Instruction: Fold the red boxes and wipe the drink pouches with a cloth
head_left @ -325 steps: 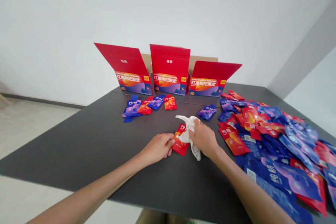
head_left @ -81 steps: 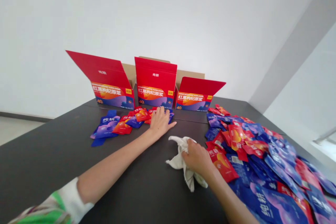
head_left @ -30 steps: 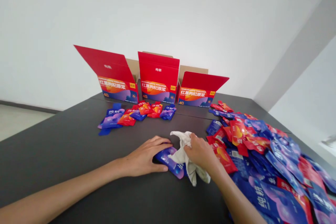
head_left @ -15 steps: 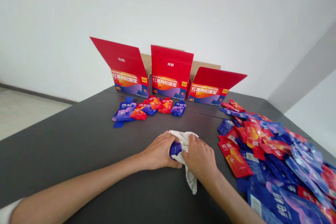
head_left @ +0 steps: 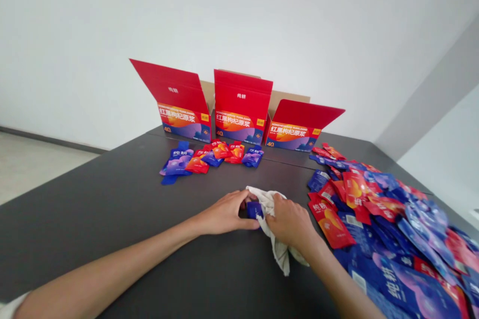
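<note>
A small dark-blue sachet (head_left: 255, 210) is between my two hands over the middle of the table, mostly covered by them. My left hand (head_left: 229, 213) curves round it from the left, thumb along the near side and fingers on the far side. My right hand (head_left: 290, 219) is closed on a white cloth (head_left: 280, 251), which lies against the sachet's right part and hangs down below the hand. Farther back, a row of red and blue sachets (head_left: 215, 157) lies on the table.
Three open red cartons, the left (head_left: 185, 122), middle (head_left: 239, 124) and right (head_left: 292, 134), stand at the back with lids raised. A large heap of red and blue sachets (head_left: 381, 219) covers the right of the dark table (head_left: 112, 199). A pale wall rises behind.
The cloth has shifted slightly right over the sachet and hangs wider below my right hand. My left hand's grip looks a little looser, with its thumb raised slightly.
</note>
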`<action>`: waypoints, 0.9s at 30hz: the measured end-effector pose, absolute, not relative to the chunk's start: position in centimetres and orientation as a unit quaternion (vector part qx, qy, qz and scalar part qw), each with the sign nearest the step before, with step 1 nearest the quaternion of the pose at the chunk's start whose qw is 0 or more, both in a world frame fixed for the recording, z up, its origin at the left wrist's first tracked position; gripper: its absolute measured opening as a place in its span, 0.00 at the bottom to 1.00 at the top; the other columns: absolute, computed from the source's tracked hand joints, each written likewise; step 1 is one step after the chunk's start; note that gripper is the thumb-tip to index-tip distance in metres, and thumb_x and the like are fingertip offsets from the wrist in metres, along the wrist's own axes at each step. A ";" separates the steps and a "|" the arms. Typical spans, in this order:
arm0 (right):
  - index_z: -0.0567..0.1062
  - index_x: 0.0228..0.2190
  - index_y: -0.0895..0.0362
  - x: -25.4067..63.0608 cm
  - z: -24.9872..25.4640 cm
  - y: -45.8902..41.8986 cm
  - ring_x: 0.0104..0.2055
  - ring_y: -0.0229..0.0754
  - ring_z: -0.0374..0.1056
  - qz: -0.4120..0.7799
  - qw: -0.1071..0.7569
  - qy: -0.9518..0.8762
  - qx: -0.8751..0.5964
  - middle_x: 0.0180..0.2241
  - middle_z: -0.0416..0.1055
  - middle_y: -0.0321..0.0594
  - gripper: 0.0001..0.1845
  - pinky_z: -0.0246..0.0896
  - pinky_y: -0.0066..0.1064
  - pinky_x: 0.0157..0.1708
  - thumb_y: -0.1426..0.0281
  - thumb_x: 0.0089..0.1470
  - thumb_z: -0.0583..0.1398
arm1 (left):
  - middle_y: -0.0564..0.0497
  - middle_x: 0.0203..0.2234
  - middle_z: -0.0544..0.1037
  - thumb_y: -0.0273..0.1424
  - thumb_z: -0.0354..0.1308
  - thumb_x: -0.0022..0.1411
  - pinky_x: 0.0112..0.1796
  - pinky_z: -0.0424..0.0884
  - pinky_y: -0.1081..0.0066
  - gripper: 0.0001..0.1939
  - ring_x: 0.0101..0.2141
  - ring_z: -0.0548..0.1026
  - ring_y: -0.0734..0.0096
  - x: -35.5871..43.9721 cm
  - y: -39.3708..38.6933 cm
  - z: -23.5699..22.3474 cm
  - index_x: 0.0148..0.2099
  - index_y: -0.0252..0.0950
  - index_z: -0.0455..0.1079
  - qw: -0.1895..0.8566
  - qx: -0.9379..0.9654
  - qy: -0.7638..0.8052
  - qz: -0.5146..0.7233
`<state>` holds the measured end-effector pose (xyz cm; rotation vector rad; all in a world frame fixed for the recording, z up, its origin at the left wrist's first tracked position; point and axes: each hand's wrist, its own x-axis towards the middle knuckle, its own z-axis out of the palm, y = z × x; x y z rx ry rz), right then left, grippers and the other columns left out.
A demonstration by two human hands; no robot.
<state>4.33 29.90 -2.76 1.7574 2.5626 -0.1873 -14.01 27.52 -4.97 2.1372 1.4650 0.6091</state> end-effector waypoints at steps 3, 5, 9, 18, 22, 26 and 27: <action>0.65 0.42 0.56 4.5 -2.8 30.2 0.39 0.50 0.70 -0.070 -0.005 0.828 0.556 0.37 0.72 0.46 0.16 0.58 0.34 0.35 0.64 0.51 0.51 | 0.53 0.34 0.73 0.38 0.52 0.57 0.34 0.64 0.73 0.15 0.33 0.70 0.70 -14.2 27.9 -5.0 0.45 0.39 0.65 0.248 0.777 0.534 0.223; 0.64 0.41 0.57 4.1 -3.0 29.7 0.39 0.50 0.69 -0.056 -0.026 0.818 0.572 0.37 0.72 0.47 0.16 0.58 0.34 0.34 0.64 0.52 0.50 | 0.54 0.33 0.73 0.36 0.55 0.54 0.33 0.63 0.74 0.13 0.33 0.71 0.70 -14.0 28.1 -5.2 0.43 0.39 0.65 0.231 0.770 0.555 0.216; 0.64 0.40 0.57 2.9 -3.6 28.5 0.40 0.48 0.69 -0.052 -0.062 0.844 0.530 0.37 0.71 0.46 0.15 0.58 0.33 0.35 0.64 0.50 0.53 | 0.52 0.34 0.74 0.31 0.57 0.50 0.33 0.63 0.73 0.10 0.36 0.72 0.66 -13.5 28.5 -5.5 0.38 0.38 0.66 0.195 0.763 0.584 0.198; 0.64 0.40 0.57 3.8 -3.8 30.1 0.40 0.47 0.68 -0.011 -0.073 0.806 0.587 0.38 0.70 0.46 0.13 0.58 0.31 0.34 0.66 0.52 0.53 | 0.54 0.30 0.74 0.35 0.58 0.50 0.29 0.61 0.75 0.12 0.31 0.72 0.68 -13.5 28.9 -5.7 0.39 0.40 0.66 0.200 0.757 0.594 0.184; 0.64 0.39 0.56 3.0 -3.9 29.8 0.40 0.47 0.68 -0.025 -0.080 0.854 0.514 0.38 0.70 0.45 0.13 0.59 0.33 0.35 0.67 0.49 0.55 | 0.51 0.31 0.74 0.33 0.57 0.50 0.30 0.62 0.74 0.08 0.32 0.72 0.67 -13.4 29.0 -6.0 0.35 0.37 0.66 0.173 0.758 0.605 0.173; 0.64 0.38 0.58 3.3 -3.6 30.9 0.39 0.49 0.69 -0.009 -0.068 0.785 0.616 0.36 0.71 0.47 0.13 0.59 0.33 0.33 0.64 0.52 0.53 | 0.53 0.31 0.74 0.36 0.57 0.51 0.30 0.62 0.74 0.13 0.31 0.71 0.68 -13.3 28.9 -5.7 0.40 0.39 0.65 0.195 0.763 0.589 0.181; 0.64 0.38 0.58 3.4 -3.6 31.0 0.39 0.49 0.69 -0.007 -0.066 0.783 0.618 0.36 0.71 0.47 0.13 0.58 0.33 0.33 0.64 0.52 0.53 | 0.53 0.31 0.74 0.35 0.58 0.51 0.30 0.62 0.74 0.13 0.32 0.71 0.67 -13.3 28.9 -5.7 0.40 0.39 0.65 0.198 0.763 0.588 0.181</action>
